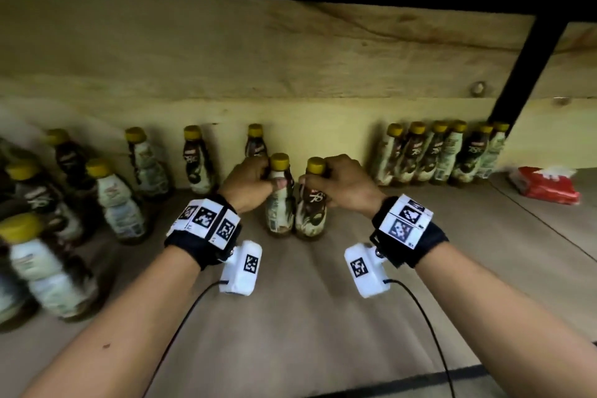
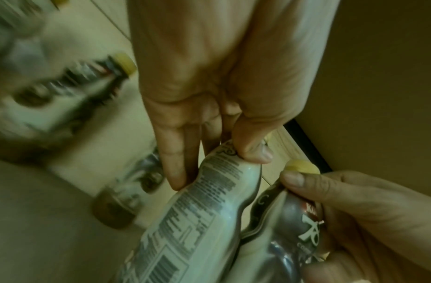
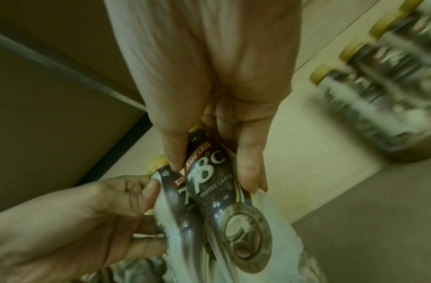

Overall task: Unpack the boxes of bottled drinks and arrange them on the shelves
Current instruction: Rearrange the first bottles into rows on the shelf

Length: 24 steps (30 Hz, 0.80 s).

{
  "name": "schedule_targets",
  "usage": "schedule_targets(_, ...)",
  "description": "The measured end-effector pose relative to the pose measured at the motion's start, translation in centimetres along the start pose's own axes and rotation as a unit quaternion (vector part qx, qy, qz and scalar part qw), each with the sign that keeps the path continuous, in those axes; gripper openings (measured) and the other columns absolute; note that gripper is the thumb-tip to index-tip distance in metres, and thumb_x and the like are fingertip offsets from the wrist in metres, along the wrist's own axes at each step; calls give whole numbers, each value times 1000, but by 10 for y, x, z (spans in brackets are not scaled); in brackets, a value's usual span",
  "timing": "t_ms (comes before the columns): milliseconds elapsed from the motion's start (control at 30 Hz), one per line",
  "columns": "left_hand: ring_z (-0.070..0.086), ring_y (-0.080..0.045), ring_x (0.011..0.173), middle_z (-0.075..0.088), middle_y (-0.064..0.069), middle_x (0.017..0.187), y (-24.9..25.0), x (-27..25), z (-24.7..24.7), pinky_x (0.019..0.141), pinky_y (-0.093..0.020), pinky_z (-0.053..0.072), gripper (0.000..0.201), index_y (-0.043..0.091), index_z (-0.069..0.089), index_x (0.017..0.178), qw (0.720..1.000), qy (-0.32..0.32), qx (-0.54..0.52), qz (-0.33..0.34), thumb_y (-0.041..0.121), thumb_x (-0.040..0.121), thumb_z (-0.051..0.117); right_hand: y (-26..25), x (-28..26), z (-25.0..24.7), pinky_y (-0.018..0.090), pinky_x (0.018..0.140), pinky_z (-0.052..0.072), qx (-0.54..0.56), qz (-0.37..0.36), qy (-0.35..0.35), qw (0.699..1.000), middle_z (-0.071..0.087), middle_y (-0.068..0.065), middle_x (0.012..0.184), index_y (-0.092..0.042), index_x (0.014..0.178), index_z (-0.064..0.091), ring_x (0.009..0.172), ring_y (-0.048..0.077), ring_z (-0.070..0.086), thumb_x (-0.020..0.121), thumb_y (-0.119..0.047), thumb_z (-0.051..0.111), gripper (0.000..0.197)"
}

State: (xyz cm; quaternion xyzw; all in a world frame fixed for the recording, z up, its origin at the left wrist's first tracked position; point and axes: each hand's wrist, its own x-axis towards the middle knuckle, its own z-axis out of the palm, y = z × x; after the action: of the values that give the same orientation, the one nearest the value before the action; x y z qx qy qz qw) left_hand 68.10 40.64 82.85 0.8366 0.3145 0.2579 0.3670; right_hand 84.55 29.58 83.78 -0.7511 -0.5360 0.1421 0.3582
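Note:
Two coffee bottles with yellow caps stand upright side by side, touching, on the wooden shelf board [image 1: 323, 317] in the middle of the head view. My left hand [image 1: 258, 181] grips the left bottle [image 1: 280, 203] round its neck; the left wrist view shows the thumb and fingers of the left hand [image 2: 209, 159] pinching its printed label [image 2: 204, 210]. My right hand [image 1: 329, 181] grips the right bottle [image 1: 311, 207] just under the cap. In the right wrist view the right hand [image 3: 214, 162] has its fingers curled round this brown "78°C" bottle [image 3: 224, 201].
Several loose bottles [image 1: 119, 203] stand scattered at the left, one [image 1: 255, 139] right behind my left hand. A tight row of bottles [image 1: 442, 152] lines the back wall at the right, beside a black post [image 1: 529, 58]. A red packet [image 1: 546, 184] lies at the far right.

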Motion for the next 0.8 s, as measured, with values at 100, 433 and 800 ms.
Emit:
schedule_targets(100, 61, -19, 100, 67, 3, 103, -14, -16, -27, 88, -28, 45, 18, 18, 68, 103, 997, 46, 42, -38, 24, 86, 66, -32, 5, 28, 41, 71, 58, -18, -39, -13, 999, 67, 4, 82, -12, 84, 61, 81, 24, 69, 86, -44, 69, 33)
schedule_targets(433, 57, -33, 114, 64, -13, 119, -47, -44, -83, 94, -36, 45, 30, 12, 61, 117, 970, 156, 129, -133, 24, 90, 60, -74, 22, 69, 31, 72, 42, -112, -41, 35, 992, 64, 16, 107, -5, 107, 57, 100, 35, 60, 92, -47, 59, 46)
schedule_targets(800, 54, -35, 119, 61, -15, 126, -47, -53, -87, 97, -38, 42, 36, 9, 57, 124, 967, 167, 151, -122, 26, 93, 58, -73, 12, 79, 37, 78, 47, -111, -10, 73, 991, 66, 16, 104, -7, 107, 58, 99, 36, 61, 93, -51, 54, 47)
